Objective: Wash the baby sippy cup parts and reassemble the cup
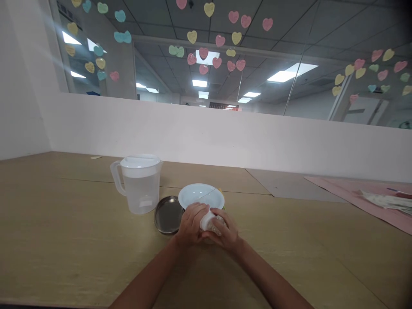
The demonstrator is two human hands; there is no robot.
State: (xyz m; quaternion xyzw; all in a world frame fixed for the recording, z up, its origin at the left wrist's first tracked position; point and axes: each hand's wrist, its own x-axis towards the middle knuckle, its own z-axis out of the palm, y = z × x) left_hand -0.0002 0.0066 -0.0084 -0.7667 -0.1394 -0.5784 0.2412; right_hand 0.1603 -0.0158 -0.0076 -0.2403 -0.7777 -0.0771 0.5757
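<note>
Both hands are together just in front of a pale blue-white bowl. My right hand is wrapped round a small white bottle, which looks tilted, with a ribbed or patterned side. My left hand closes on the same bottle from the left, its fingers at the white end. What the bottle contains cannot be seen. A thin stick or rod lies across the bowl. Left of my left hand sits a shallow round metal dish, partly behind the fingers.
A clear lidded plastic pitcher with liquid stands at the left, handle to the left. Far right, a pink sheet bears a plastic packet and a pen-like item. A white wall with a window above closes off the table's back.
</note>
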